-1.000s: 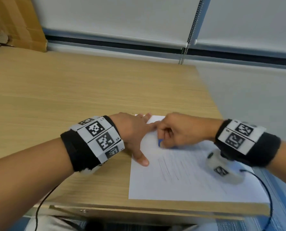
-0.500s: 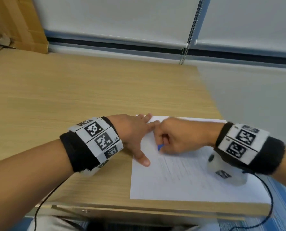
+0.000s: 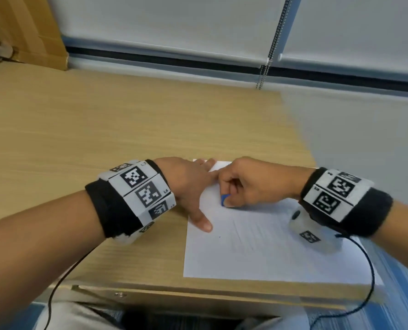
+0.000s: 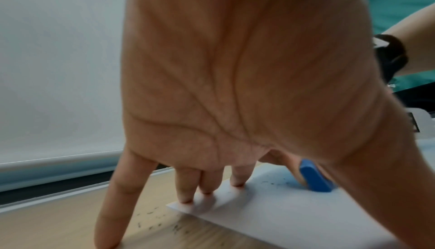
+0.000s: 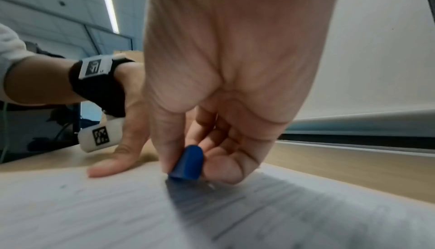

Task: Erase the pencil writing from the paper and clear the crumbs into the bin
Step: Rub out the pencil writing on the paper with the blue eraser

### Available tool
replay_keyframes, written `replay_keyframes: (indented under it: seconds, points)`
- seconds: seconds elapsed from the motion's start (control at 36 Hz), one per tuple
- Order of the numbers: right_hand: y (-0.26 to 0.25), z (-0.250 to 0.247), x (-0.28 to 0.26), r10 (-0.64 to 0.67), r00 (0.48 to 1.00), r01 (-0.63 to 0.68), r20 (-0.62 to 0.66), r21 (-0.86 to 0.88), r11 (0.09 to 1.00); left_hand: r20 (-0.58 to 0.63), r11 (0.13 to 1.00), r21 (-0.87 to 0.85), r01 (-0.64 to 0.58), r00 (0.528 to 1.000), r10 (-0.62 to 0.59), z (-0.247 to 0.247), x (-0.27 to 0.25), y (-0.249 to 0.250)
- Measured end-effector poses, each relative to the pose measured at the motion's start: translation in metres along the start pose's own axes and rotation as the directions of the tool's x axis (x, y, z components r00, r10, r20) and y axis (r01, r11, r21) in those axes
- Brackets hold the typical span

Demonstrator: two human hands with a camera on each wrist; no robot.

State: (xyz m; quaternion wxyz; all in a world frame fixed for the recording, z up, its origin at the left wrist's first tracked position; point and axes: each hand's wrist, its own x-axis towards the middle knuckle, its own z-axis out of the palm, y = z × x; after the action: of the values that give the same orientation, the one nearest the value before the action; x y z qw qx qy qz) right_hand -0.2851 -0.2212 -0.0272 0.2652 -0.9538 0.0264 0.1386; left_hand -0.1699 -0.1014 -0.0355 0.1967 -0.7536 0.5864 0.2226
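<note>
White paper [image 3: 257, 256] lies at the wooden desk's [image 3: 103, 129] near right edge. Right hand [image 3: 253, 184] pinches a blue eraser [image 3: 224, 200], its tip on the sheet. Left hand [image 3: 188, 184], fingers spread, presses the paper's far left corner. Beyond that corner, dark crumbs [image 4: 153, 215] dot the desk.

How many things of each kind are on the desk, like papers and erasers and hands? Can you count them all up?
Paper: 1
Blue eraser: 1
Hands: 2, the left hand pressing the paper flat, the right hand pinching the eraser
Cardboard box: 1
Eraser crumbs: lots, too tiny to count
Total: 5, not counting crumbs
</note>
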Motion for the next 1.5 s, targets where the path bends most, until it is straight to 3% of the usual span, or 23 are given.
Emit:
replay_keyframes:
  seconds: [0.06, 0.17, 0.22, 0.31, 0.33, 0.39, 0.47, 0.5, 0.58, 0.64, 0.69, 0.75, 0.81, 0.89, 0.94, 1.08, 1.22, 1.25, 1.31, 1.36, 1.42, 1.5]
  points:
    - [-0.002, 0.005, -0.003, -0.010, 1.000, 0.010, -0.002, -0.006, 1.000, -0.005, 1.000, 0.002, -0.005, 1.000, 0.005, 0.000, 0.000, 0.000]
    - [-0.014, 0.008, -0.012, -0.032, 0.956, 0.021, 0.291, 0.038, 0.999, 0.003, 1.000, 0.008, 0.001, 1.000, -0.001, -0.001, 0.000, 0.002]
    - [-0.011, 0.001, -0.005, -0.013, 0.976, 0.010, 0.216, 0.012, 1.000, 0.008, 1.000, -0.004, -0.001, 1.000, 0.001, -0.001, 0.001, 0.002]
    - [-0.003, -0.002, 0.003, 0.000, 1.000, -0.001, -0.013, -0.029, 1.000, 0.014, 1.000, -0.010, 0.005, 1.000, -0.005, 0.000, 0.002, 0.000]
    - [-0.003, 0.000, 0.001, -0.006, 1.000, 0.005, -0.025, -0.033, 0.999, 0.015, 1.000, -0.005, 0.007, 1.000, -0.007, 0.000, 0.002, 0.000]
    - [-0.009, 0.006, -0.007, -0.026, 0.996, 0.029, 0.090, -0.029, 0.999, 0.017, 1.000, 0.005, 0.010, 1.000, -0.010, 0.000, 0.002, 0.001]
    - [-0.019, 0.012, -0.015, -0.039, 0.937, 0.049, 0.346, -0.018, 0.999, 0.020, 1.000, 0.015, 0.016, 1.000, -0.016, 0.000, 0.002, 0.002]
    - [-0.019, 0.010, -0.014, -0.038, 0.940, 0.049, 0.340, -0.025, 0.999, 0.017, 1.000, 0.016, 0.017, 1.000, -0.017, 0.000, 0.002, 0.002]
    - [-0.009, 0.001, -0.006, -0.010, 0.995, 0.016, 0.104, -0.055, 0.998, 0.016, 1.000, 0.001, 0.019, 1.000, -0.019, -0.001, 0.000, 0.003]
    - [-0.006, 0.002, -0.007, -0.010, 1.000, 0.011, 0.023, -0.044, 0.999, 0.019, 1.000, 0.002, 0.019, 1.000, -0.019, -0.002, 0.000, 0.002]
    - [-0.011, 0.008, -0.014, -0.032, 0.991, 0.035, 0.129, -0.018, 0.999, 0.020, 1.000, 0.013, 0.020, 1.000, -0.020, -0.001, 0.001, 0.002]
    - [-0.019, 0.016, -0.022, -0.055, 0.948, 0.055, 0.314, 0.011, 0.998, 0.033, 0.999, 0.025, 0.031, 0.999, -0.031, -0.001, 0.002, 0.003]
    - [-0.022, 0.016, -0.022, -0.052, 0.925, 0.049, 0.376, 0.019, 0.999, 0.043, 0.999, 0.032, 0.040, 0.998, -0.042, -0.001, 0.002, 0.003]
    - [-0.011, 0.007, -0.015, -0.006, 0.982, 0.005, 0.190, 0.007, 1.000, 0.043, 0.999, 0.038, 0.037, 0.998, -0.039, -0.002, 0.002, 0.004]
    - [-0.007, 0.009, -0.017, 0.003, 0.992, -0.006, 0.129, 0.019, 1.000, 0.041, 0.999, 0.031, 0.040, 0.998, -0.041, -0.002, 0.001, 0.004]
    - [-0.017, 0.018, -0.029, -0.062, 0.948, 0.043, 0.313, 0.065, 0.997, 0.045, 0.999, 0.037, 0.033, 0.998, -0.035, -0.002, 0.001, 0.005]
    - [-0.003, 0.006, -0.016, 0.008, 1.000, -0.008, 0.017, -0.001, 1.000, 0.024, 1.000, 0.011, 0.018, 1.000, -0.018, -0.003, -0.001, 0.004]
    - [-0.002, 0.007, -0.017, 0.013, 1.000, -0.013, 0.012, 0.018, 1.000, 0.025, 1.000, 0.010, 0.018, 1.000, -0.018, -0.003, -0.002, 0.004]
    - [-0.006, 0.011, -0.021, -0.008, 0.991, 0.002, 0.136, 0.045, 0.999, 0.028, 0.999, 0.026, 0.022, 0.999, -0.023, -0.003, -0.001, 0.004]
    - [-0.012, 0.014, -0.025, -0.040, 0.950, 0.019, 0.310, 0.069, 0.997, 0.031, 0.999, 0.038, 0.025, 0.999, -0.026, -0.003, 0.000, 0.005]
    - [-0.015, 0.011, -0.023, -0.037, 0.938, 0.017, 0.345, 0.061, 0.998, 0.036, 0.999, 0.041, 0.028, 0.999, -0.029, -0.003, 0.000, 0.006]
    - [-0.004, 0.003, -0.011, 0.015, 0.996, -0.014, 0.091, -0.004, 1.000, 0.024, 0.999, 0.022, 0.024, 0.999, -0.024, -0.002, 0.001, 0.004]
